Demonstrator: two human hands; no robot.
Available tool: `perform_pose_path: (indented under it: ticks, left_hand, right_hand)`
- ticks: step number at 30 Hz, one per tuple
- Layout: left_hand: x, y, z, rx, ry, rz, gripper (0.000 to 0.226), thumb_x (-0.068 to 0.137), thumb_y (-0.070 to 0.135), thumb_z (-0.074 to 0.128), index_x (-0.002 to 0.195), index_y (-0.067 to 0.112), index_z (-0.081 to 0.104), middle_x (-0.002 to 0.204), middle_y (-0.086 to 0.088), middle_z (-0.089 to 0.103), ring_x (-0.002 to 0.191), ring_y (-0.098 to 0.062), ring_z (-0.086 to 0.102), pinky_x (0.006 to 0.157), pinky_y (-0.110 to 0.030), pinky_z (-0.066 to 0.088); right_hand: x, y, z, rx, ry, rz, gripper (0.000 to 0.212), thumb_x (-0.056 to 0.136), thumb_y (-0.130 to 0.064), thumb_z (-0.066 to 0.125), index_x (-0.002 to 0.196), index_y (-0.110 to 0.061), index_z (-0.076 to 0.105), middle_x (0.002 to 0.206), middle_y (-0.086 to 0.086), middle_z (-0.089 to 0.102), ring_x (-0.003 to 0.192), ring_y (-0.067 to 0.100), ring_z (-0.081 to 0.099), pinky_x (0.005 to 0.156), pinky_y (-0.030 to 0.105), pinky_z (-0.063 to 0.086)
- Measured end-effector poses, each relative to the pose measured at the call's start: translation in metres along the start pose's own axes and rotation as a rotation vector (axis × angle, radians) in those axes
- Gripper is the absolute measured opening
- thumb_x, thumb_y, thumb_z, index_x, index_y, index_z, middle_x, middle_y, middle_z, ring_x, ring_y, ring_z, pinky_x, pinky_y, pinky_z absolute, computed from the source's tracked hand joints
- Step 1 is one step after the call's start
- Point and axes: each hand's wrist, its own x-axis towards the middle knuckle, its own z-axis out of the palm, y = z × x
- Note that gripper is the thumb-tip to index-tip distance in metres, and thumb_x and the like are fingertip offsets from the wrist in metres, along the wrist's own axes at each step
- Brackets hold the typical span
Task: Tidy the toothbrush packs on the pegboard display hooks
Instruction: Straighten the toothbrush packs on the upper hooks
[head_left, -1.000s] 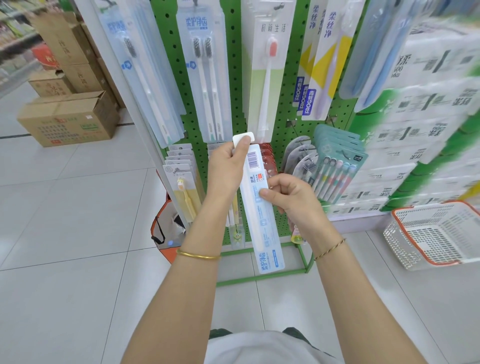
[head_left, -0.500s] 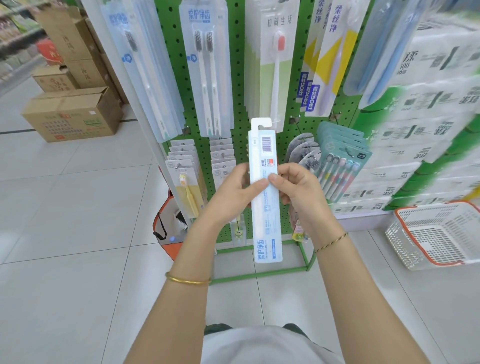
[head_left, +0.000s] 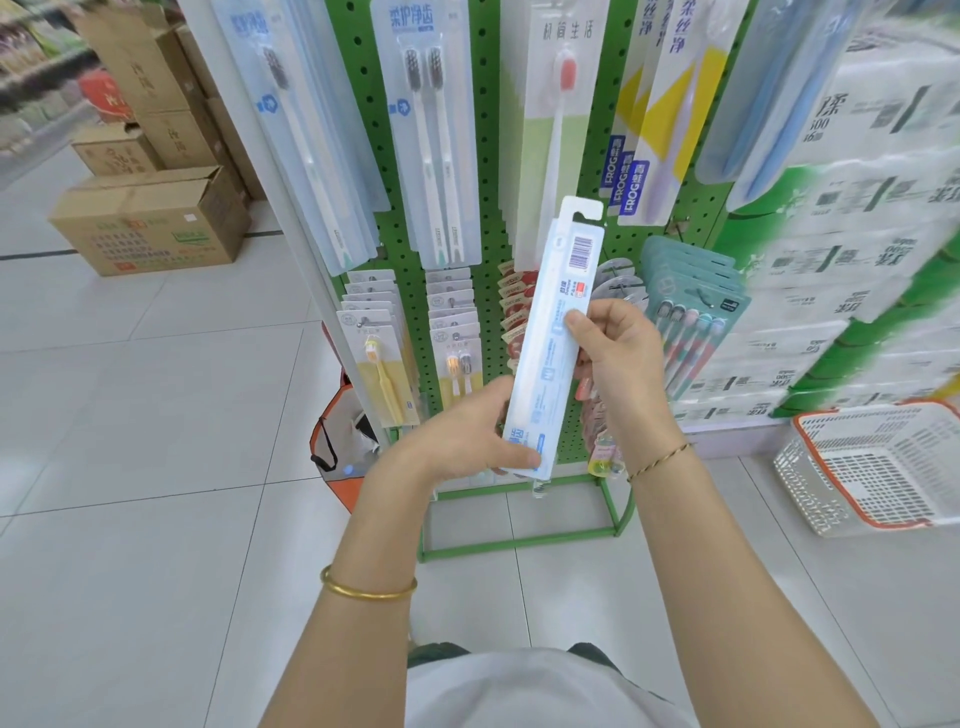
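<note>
**Toothbrush pack held in both hands in front of the rack**

A pale tiled floor (head_left: 130, 415) fills the near and left part of the view. On the right stands a tall stack of wrapped paper goods (head_left: 857, 260), blurred. In the middle is the green pegboard (head_left: 491, 171) on its green frame. Brown cardboard boxes (head_left: 150, 223) sit on the floor at the far left, and a white basket (head_left: 810, 483) with an orange rim sits on the floor at the right.

Long packs hang along the upper row of the board, among them a two-brush pack (head_left: 431, 130) and a pink-headed brush pack (head_left: 556, 130). Shorter packs hang in rows below: yellow brush packs (head_left: 379, 358) on the left and a five-brush pack (head_left: 691, 322) on the right.

The loose toothbrush pack (head_left: 550, 343) is off the hooks, held in front of the lower rows. It is tilted with its top leaning right, barcode side towards the camera, and its hang tab overlaps the bottom of the pink-headed brush pack.

The left hand (head_left: 467, 436) grips the pack's lower end, thumb on the front. The right hand (head_left: 618, 353) pinches its middle from the right, thumb on the front and fingers behind.

A gold bangle (head_left: 369, 590) circles the left forearm; a thin bracelet (head_left: 660, 460) circles the right wrist.
</note>
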Motion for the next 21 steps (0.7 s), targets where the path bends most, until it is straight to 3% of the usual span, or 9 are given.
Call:
perform_pose_path:
  ticks: [5, 8, 12, 17, 19, 21]
  left_hand:
    - [-0.006, 0.008, 0.003, 0.087, 0.129, 0.062, 0.087, 0.081, 0.016, 0.074, 0.145, 0.028, 0.017, 0.134, 0.007, 0.040, 0.114, -0.015, 0.049, 0.090, -0.035, 0.052]
    - [-0.006, 0.008, 0.006, 0.152, 0.261, 0.088, 0.098, 0.075, 0.020, 0.078, 0.140, 0.041, 0.007, 0.130, 0.007, 0.035, 0.111, -0.022, 0.048, 0.084, -0.041, 0.053]
    - [-0.007, 0.003, 0.003, 0.250, 0.415, 0.100, 0.089, 0.076, 0.022, 0.073, 0.138, 0.040, 0.011, 0.139, 0.000, 0.034, 0.114, -0.025, 0.048, 0.089, -0.045, 0.050]
    - [-0.021, 0.005, -0.013, 0.005, 0.341, 0.131, 0.080, 0.080, 0.005, 0.056, 0.142, 0.039, 0.018, 0.128, -0.001, 0.043, 0.116, -0.022, 0.051, 0.094, -0.043, 0.049]
    - [-0.027, 0.005, -0.020, -0.053, 0.310, 0.152, 0.069, 0.088, -0.002, 0.049, 0.135, 0.043, 0.025, 0.118, -0.001, 0.050, 0.113, -0.022, 0.055, 0.091, -0.039, 0.050]
    - [-0.031, 0.005, -0.027, -0.091, 0.303, 0.158, 0.060, 0.092, -0.003, 0.043, 0.133, 0.039, 0.029, 0.116, -0.002, 0.055, 0.109, -0.018, 0.059, 0.090, -0.036, 0.048]
  right_hand:
    - [-0.003, 0.004, 0.008, -0.071, 0.089, 0.000, 0.010, 0.090, -0.017, 0.062, 0.082, -0.015, 0.058, 0.070, 0.007, 0.060, 0.055, 0.015, 0.052, 0.051, 0.029, 0.041]
    - [-0.007, 0.002, 0.014, -0.101, 0.090, -0.023, 0.015, 0.088, -0.017, 0.064, 0.076, -0.020, 0.056, 0.064, -0.001, 0.057, 0.058, 0.012, 0.051, 0.057, 0.029, 0.042]
    - [-0.015, -0.007, 0.020, -0.068, -0.003, -0.084, 0.015, 0.087, -0.013, 0.065, 0.075, -0.019, 0.060, 0.068, 0.002, 0.060, 0.061, 0.009, 0.052, 0.060, 0.025, 0.044]
    - [-0.013, -0.022, 0.029, 0.085, -0.208, -0.050, 0.012, 0.091, -0.025, 0.061, 0.091, -0.014, 0.061, 0.099, 0.018, 0.067, 0.082, 0.023, 0.064, 0.066, 0.037, 0.055]
    - [-0.010, -0.030, 0.038, 0.136, -0.281, -0.026, 0.019, 0.091, -0.024, 0.062, 0.102, -0.010, 0.055, 0.102, 0.018, 0.067, 0.084, 0.018, 0.067, 0.061, 0.031, 0.053]
    - [-0.009, -0.038, 0.048, 0.126, -0.343, -0.041, 0.026, 0.090, -0.020, 0.063, 0.110, -0.010, 0.052, 0.092, 0.007, 0.070, 0.072, 0.011, 0.065, 0.052, 0.021, 0.045]
